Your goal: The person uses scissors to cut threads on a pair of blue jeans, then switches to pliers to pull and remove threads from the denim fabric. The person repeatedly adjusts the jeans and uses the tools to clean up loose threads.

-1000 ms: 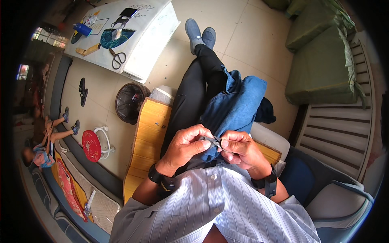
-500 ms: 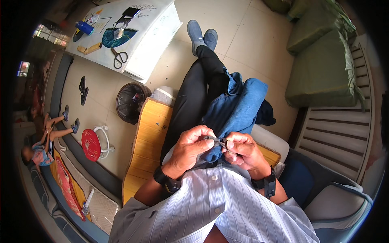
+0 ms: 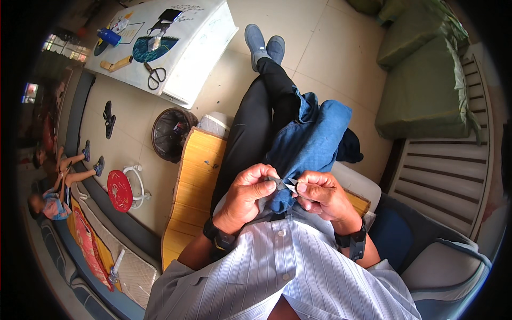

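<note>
Over my lap, my left hand [image 3: 250, 193] pinches a small dark grey piece [image 3: 278, 184], apparently a scrap of cloth, between thumb and forefinger. Close beside it, my right hand [image 3: 323, 197] has its thumb and forefinger closed on a small light grey pointed piece [image 3: 291, 186]. Whether that piece is cloth or metal is too small to tell. The two pieces meet or nearly meet between my fingertips. Blue denim cloth [image 3: 314, 136] lies bunched across my thigh and runs below both hands.
A yellow slatted mat [image 3: 194, 178] covers the seat beside me. Leftward stand a waste bin [image 3: 172, 133], a red-topped stool [image 3: 120, 191] and a white table [image 3: 186, 69] bearing scissors [image 3: 156, 77]. Green bundles [image 3: 421, 96] lie at right. Two people sit at far left.
The fingertips have parted slightly, and light pointed edges now show between them. Both hands stay in nearly the same place above the denim.
</note>
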